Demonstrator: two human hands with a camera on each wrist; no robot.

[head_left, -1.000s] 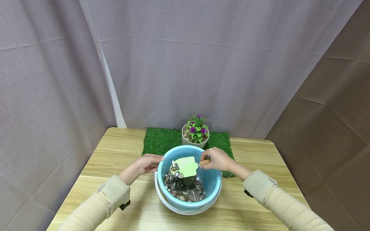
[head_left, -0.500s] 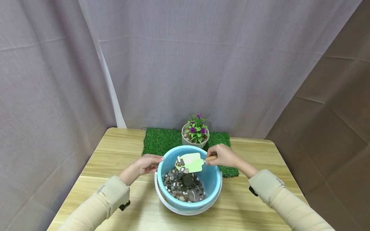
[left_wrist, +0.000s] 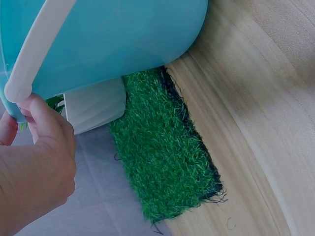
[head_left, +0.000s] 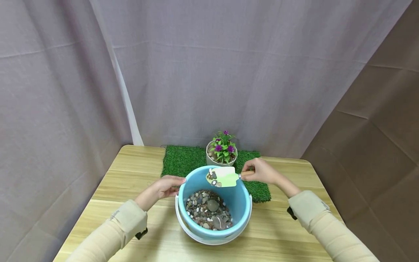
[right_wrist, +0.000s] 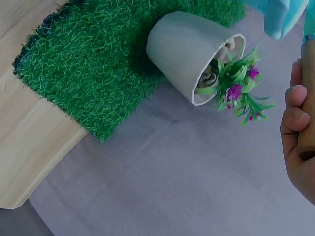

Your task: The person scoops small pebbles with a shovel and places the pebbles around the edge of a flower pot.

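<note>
A light-blue bucket (head_left: pixel 183 211) stands on the wooden table with pebbles (head_left: pixel 201 209) and a few larger stones in its bottom. My left hand (head_left: pixel 168 185) grips the bucket's rim at its left side; the left wrist view shows the fingers (left_wrist: pixel 47 118) pinching it beside the white handle (left_wrist: pixel 42 49). With my right hand (head_left: pixel 262 171) I hold the wooden grip (right_wrist: pixel 308 98) of a small trowel. Its pale green blade (head_left: pixel 226 177) hangs over the far part of the bucket and carries several small stones (head_left: pixel 213 177) near its tip.
Behind the bucket, a white pot (head_left: pixel 212 158) with a purple-flowered plant (head_left: pixel 224 147) and pebbles stands on a green artificial-grass mat (head_left: pixel 183 158). Grey curtains (head_left: pixel 229 72) hang behind the wooden table (head_left: pixel 137 167), and a brown cloth (head_left: pixel 376 145) is at the right.
My right hand has lifted the trowel with its stones up and to the right, away from the pebbles below. The left hand stays at the rim.
</note>
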